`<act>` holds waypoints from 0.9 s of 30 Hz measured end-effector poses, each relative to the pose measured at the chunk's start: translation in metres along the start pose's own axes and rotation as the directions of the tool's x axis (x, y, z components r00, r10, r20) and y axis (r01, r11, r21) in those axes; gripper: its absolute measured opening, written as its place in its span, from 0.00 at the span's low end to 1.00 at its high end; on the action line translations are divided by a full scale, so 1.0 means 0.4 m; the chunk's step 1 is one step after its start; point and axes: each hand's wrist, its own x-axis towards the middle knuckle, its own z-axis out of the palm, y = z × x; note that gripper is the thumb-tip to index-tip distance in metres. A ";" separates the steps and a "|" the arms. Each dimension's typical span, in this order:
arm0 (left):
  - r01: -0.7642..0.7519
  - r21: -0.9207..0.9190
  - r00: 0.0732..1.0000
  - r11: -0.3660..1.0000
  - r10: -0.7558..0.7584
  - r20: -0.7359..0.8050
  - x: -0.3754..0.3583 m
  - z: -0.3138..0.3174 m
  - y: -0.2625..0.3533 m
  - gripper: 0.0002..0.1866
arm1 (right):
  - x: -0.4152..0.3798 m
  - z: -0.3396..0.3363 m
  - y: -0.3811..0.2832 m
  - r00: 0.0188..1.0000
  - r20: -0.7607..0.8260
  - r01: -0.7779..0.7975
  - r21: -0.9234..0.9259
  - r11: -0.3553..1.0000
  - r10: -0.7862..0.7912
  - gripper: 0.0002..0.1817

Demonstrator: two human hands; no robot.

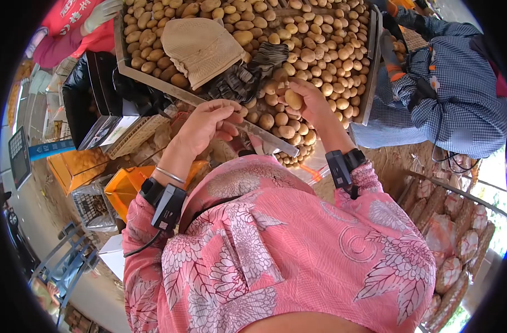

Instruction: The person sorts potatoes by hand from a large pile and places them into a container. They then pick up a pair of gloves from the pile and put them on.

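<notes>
My right hand (314,105) is closed around a potato (293,100), just above the near part of the sorting table. My left hand (209,125) hovers at the table's metal edge (264,136), its fingers loosely bent and apart, with nothing seen in them. Many loose potatoes (334,61) cover the tabletop. Beyond my left hand, a beige cloth hat (200,47) rests on the potatoes. Beside it lies a bunched, dark striped cloth (236,80), close to my left fingers.
A co-worker in a checked blue smock (453,94) stands at the right. At the upper left, another person's gloved hand (102,15) is by the table. Filled net sacks (450,244) lie lower right. An orange crate (125,186) and a plastic-lined basket (92,205) stand left.
</notes>
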 end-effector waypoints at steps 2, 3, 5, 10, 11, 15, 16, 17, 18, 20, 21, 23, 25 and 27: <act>0.014 -0.043 1.000 0.999 -0.014 -0.005 -0.004 0.004 -0.006 0.14 | -0.028 0.037 -0.010 0.996 -0.083 0.012 -0.086 0.996 -0.019 0.23; 0.013 -0.071 1.000 0.997 -0.015 -0.025 -0.007 0.015 -0.007 0.14 | -0.040 0.064 -0.009 1.000 -0.001 0.030 -0.017 0.999 -0.030 0.26; 0.015 -0.101 0.999 0.995 -0.019 -0.043 -0.007 0.037 -0.011 0.16 | -0.049 0.109 -0.002 0.996 0.076 0.040 0.054 0.998 -0.044 0.29; 0.023 -0.243 0.999 0.970 -0.017 0.029 0.002 0.021 -0.043 0.15 | -0.043 0.120 -0.017 0.951 0.308 0.059 -0.300 0.952 0.038 0.25; 0.023 -0.238 0.999 0.971 -0.016 0.030 0.004 0.004 -0.053 0.15 | -0.033 0.099 -0.016 0.960 0.258 0.073 -0.595 0.800 0.105 0.22; 0.002 -0.279 0.999 0.960 0.010 0.039 -0.025 -0.036 -0.069 0.14 | 0.004 0.032 0.075 0.952 0.242 0.114 -0.850 0.514 0.190 0.16; -0.028 -0.312 0.998 0.950 0.047 0.052 -0.035 -0.036 -0.066 0.13 | 0.001 0.043 0.090 0.954 0.300 0.297 -0.930 0.217 -0.022 0.17; -0.025 -0.310 0.998 0.950 0.043 0.051 -0.044 -0.036 -0.067 0.13 | -0.003 0.055 0.101 0.891 0.406 0.387 -0.913 -0.128 -0.202 0.20; -0.025 -0.335 0.999 0.942 0.032 0.015 -0.052 -0.036 -0.067 0.14 | -0.007 0.062 0.097 0.900 0.392 0.382 -0.920 -0.089 -0.189 0.20; -0.027 -0.357 1.000 0.934 0.021 -0.021 -0.063 -0.043 -0.072 0.14 | 0.006 0.056 0.098 0.901 0.412 0.393 -0.908 -0.142 -0.138 0.20; -0.020 -0.385 1.000 0.923 0.012 -0.022 -0.064 -0.051 -0.079 0.15 | 0.012 0.052 0.094 0.901 0.427 0.404 -0.893 -0.200 -0.084 0.19; -0.017 -0.414 1.000 0.910 0.008 -0.022 -0.072 -0.059 -0.083 0.15 | 0.004 0.052 0.068 0.919 0.391 0.392 -0.920 0.004 -0.052 0.17; -0.009 -0.451 1.000 0.892 -0.002 -0.023 -0.078 -0.063 -0.083 0.15 | -0.008 0.050 0.036 0.932 0.363 0.358 -0.913 0.198 -0.009 0.15; -0.026 -0.462 1.000 0.887 0.021 -0.017 -0.081 -0.062 -0.086 0.14 | -0.022 0.039 0.009 0.964 0.190 -0.020 -0.644 0.765 0.184 0.17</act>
